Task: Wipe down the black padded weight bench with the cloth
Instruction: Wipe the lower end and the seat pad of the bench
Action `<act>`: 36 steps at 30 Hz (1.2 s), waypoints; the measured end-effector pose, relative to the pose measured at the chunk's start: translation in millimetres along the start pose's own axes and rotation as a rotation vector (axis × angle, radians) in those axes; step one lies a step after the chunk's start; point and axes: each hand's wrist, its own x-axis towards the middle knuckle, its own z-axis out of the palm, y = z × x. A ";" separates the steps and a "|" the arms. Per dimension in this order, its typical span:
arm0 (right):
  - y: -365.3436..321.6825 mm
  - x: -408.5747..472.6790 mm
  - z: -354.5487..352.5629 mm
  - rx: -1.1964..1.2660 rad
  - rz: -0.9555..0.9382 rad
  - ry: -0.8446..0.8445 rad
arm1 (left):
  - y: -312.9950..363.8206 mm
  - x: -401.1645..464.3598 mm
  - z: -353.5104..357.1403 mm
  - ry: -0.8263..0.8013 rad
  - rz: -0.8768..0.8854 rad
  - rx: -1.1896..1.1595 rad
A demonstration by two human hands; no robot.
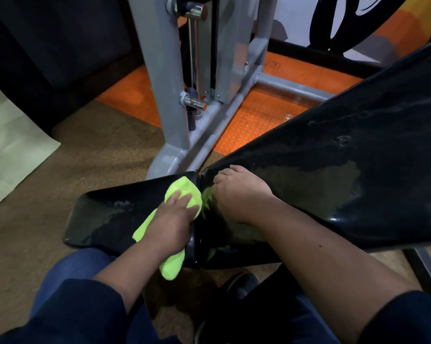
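I see the black weight bench in two pads, wet streaks showing. My right hand rests flat, fingers relaxed, on the back pad's lower edge, likely bracing. My left hand presses the green cloth open-palmed at the seat pad's inner edge, by the gap.

Dark navy sleeves pushed up; blue trousers; dark shoe.

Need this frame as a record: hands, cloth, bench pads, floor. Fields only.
left hand: flat on cloth, fingers straight
right hand: bare, resting on back pad, fingers bent
cloth: lime green, on seat pad by the gap between pads
seat pad: black, wet streaks
back pad: black, streaked
frame: grey steel, behind pads
floor: orange mat, brown carpet
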 end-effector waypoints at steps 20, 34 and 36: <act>-1.0 3.0 7.6 -0.024 0.002 0.015 | -12.9 -34.0 3.7 -0.038 0.077 -0.021; -2.0 2.1 7.9 -0.013 0.005 0.025 | 14.7 -38.2 12.5 -0.089 0.069 0.089; -2.8 2.6 9.0 -0.013 0.010 0.008 | 6.6 -47.9 8.5 -0.085 0.081 0.036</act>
